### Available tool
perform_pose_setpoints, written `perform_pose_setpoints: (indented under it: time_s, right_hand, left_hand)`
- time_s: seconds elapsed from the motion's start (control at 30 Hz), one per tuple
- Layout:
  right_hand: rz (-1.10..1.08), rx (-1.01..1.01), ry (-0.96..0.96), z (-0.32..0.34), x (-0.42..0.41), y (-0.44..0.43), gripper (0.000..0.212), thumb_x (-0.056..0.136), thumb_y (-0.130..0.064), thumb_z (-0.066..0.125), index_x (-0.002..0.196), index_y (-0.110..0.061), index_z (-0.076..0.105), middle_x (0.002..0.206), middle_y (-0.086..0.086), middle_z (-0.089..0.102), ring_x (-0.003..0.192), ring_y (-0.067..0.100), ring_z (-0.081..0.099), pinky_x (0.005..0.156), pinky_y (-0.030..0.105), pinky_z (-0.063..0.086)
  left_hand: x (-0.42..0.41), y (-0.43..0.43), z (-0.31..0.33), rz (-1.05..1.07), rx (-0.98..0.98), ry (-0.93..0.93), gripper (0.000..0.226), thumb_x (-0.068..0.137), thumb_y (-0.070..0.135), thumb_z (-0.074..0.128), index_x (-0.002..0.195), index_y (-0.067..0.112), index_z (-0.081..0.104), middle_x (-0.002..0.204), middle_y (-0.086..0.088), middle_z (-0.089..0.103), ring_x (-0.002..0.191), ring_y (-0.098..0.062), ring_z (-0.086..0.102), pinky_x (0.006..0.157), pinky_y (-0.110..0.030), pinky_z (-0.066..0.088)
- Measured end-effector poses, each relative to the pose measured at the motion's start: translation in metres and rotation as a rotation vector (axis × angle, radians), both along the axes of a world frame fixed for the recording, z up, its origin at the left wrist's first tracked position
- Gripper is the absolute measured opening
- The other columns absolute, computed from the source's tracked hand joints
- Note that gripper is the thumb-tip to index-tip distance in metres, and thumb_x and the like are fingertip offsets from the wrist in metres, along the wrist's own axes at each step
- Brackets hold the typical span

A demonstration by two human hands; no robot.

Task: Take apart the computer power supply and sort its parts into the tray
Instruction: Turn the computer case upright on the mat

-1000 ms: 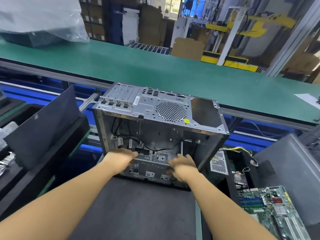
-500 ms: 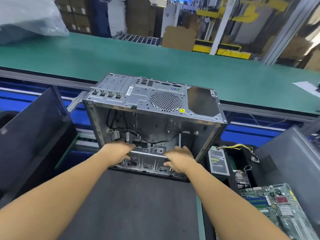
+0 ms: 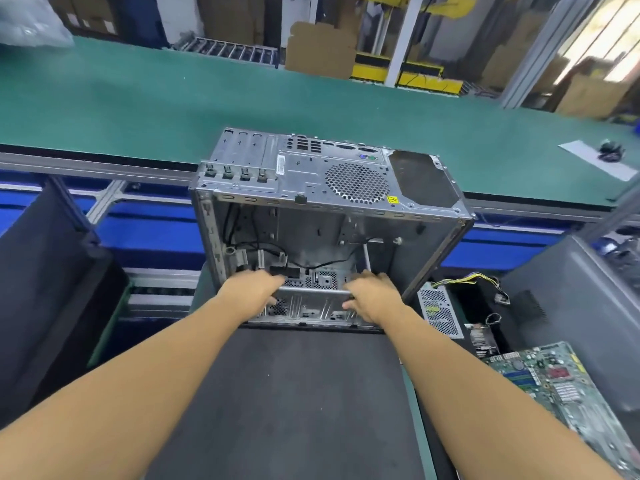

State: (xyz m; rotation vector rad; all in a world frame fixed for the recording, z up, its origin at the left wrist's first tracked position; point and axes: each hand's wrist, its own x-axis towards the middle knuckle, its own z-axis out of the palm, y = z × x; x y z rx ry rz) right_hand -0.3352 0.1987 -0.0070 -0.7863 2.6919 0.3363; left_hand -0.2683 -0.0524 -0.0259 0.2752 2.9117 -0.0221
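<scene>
An open grey metal computer case [image 3: 311,174] stands on its front at the far end of the dark work mat [image 3: 294,393], its rear panel facing up. The power supply bay at the case's right is an empty dark opening. My left hand [image 3: 254,292] and my right hand [image 3: 372,296] both grip the near metal crossbar of the case, fingers curled over it. A power supply unit [image 3: 440,313] with perforated casing and loose coloured wires lies in a black tray to the right of the case.
A green motherboard [image 3: 561,386] lies at the right. A grey side panel [image 3: 571,306] leans behind it. Dark panels in a black bin [image 3: 45,271] stand at the left. The green conveyor belt [image 3: 173,98] runs behind, with a paper sheet [image 3: 595,161] on it.
My view has tilted down and closer to the case. Both hands stay on the near crossbar, and the case looks tipped slightly more upright and nearer.
</scene>
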Motion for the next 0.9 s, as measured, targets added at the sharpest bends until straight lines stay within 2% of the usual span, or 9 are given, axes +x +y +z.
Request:
perform_pose_setpoints:
  time_s: [0.17, 0.23, 0.3, 0.4, 0.53, 0.6, 0.7, 0.8, 0.9]
  right_hand:
    - [-0.029, -0.123, 0.22, -0.011, 0.021, 0.003, 0.026, 0.097, -0.034, 0.058, 0.116, -0.018, 0.052, 0.122, 0.002, 0.056, 0.118, 0.024, 0.048, 0.094, 0.037, 0.036]
    - [-0.029, -0.173, 0.267, -0.015, 0.033, 0.008, 0.031, 0.095, -0.028, 0.057, 0.123, -0.019, 0.047, 0.126, 0.001, 0.052, 0.121, 0.024, 0.046, 0.097, 0.037, 0.033]
    - [-0.078, -0.269, 0.178, -0.015, 0.044, 0.014, 0.047, 0.094, -0.027, 0.057, 0.138, -0.02, 0.04, 0.138, -0.001, 0.046, 0.13, 0.022, 0.038, 0.107, 0.04, 0.025]
    - [-0.231, -0.46, -0.029, 0.002, 0.058, 0.017, 0.068, 0.094, -0.028, 0.058, 0.153, -0.024, 0.024, 0.151, -0.002, 0.038, 0.142, 0.019, 0.027, 0.114, 0.042, 0.016]
    - [-0.231, -0.469, -0.094, 0.029, 0.076, 0.023, 0.063, 0.096, -0.028, 0.055, 0.153, -0.026, 0.029, 0.153, -0.003, 0.039, 0.143, 0.02, 0.028, 0.113, 0.042, 0.022]
    - [-0.265, -0.519, -0.14, 0.036, 0.085, 0.025, 0.061, 0.096, -0.026, 0.055, 0.152, -0.023, 0.031, 0.148, -0.001, 0.045, 0.136, 0.022, 0.038, 0.109, 0.037, 0.032]
    - [-0.337, -0.561, -0.282, 0.044, 0.101, 0.024, 0.06, 0.096, -0.022, 0.054, 0.152, -0.021, 0.031, 0.129, 0.001, 0.058, 0.111, 0.019, 0.056, 0.094, 0.029, 0.041]
    - [-0.34, -0.478, -0.349, 0.039, 0.118, 0.036, 0.065, 0.096, -0.026, 0.055, 0.153, -0.026, 0.024, 0.144, 0.002, 0.052, 0.119, 0.025, 0.056, 0.103, 0.036, 0.04]
    - [-0.354, -0.413, -0.4, 0.027, 0.127, 0.056, 0.072, 0.095, -0.035, 0.055, 0.154, -0.037, 0.012, 0.145, 0.005, 0.049, 0.104, 0.027, 0.058, 0.097, 0.041, 0.045]
  left_hand:
    - [0.0, -0.003, 0.004, 0.011, -0.009, 0.009, 0.027, 0.1, 0.026, 0.06, 0.12, 0.014, 0.047, 0.1, -0.01, 0.067, 0.091, -0.032, 0.065, 0.072, -0.043, 0.054]
    - [0.003, -0.001, 0.004, 0.027, -0.017, 0.018, 0.031, 0.1, 0.028, 0.06, 0.122, 0.013, 0.045, 0.099, -0.011, 0.067, 0.09, -0.033, 0.065, 0.072, -0.044, 0.055]
    - [0.006, 0.001, 0.005, 0.044, -0.002, 0.026, 0.033, 0.1, 0.029, 0.059, 0.125, 0.013, 0.045, 0.104, -0.01, 0.067, 0.094, -0.032, 0.065, 0.076, -0.044, 0.055]
    - [0.011, 0.003, 0.008, 0.054, 0.085, 0.104, 0.034, 0.094, 0.028, 0.055, 0.125, 0.017, 0.049, 0.122, -0.003, 0.058, 0.111, -0.025, 0.057, 0.092, -0.04, 0.044]
    - [0.035, 0.015, 0.004, 0.123, 0.208, 0.217, 0.045, 0.087, 0.02, 0.054, 0.132, 0.019, 0.051, 0.135, 0.001, 0.048, 0.121, -0.021, 0.046, 0.101, -0.038, 0.036]
    - [0.047, 0.022, 0.003, 0.168, 0.184, 0.225, 0.051, 0.089, 0.024, 0.054, 0.139, 0.019, 0.046, 0.14, 0.001, 0.047, 0.127, -0.02, 0.044, 0.11, -0.039, 0.029]
    - [0.055, 0.034, 0.003, 0.215, 0.061, 0.21, 0.067, 0.091, 0.04, 0.053, 0.149, 0.015, 0.031, 0.147, 0.0, 0.041, 0.137, -0.02, 0.036, 0.12, -0.043, 0.017]
    - [0.063, 0.046, 0.006, 0.199, -0.103, 0.166, 0.087, 0.089, 0.05, 0.053, 0.153, 0.009, 0.012, 0.154, -0.005, 0.027, 0.144, -0.025, 0.024, 0.119, -0.044, 0.02]
    - [0.067, 0.062, 0.008, 0.257, -0.139, 0.101, 0.095, 0.088, 0.051, 0.054, 0.155, 0.005, 0.004, 0.163, -0.012, 0.006, 0.151, -0.032, 0.006, 0.12, -0.044, 0.02]
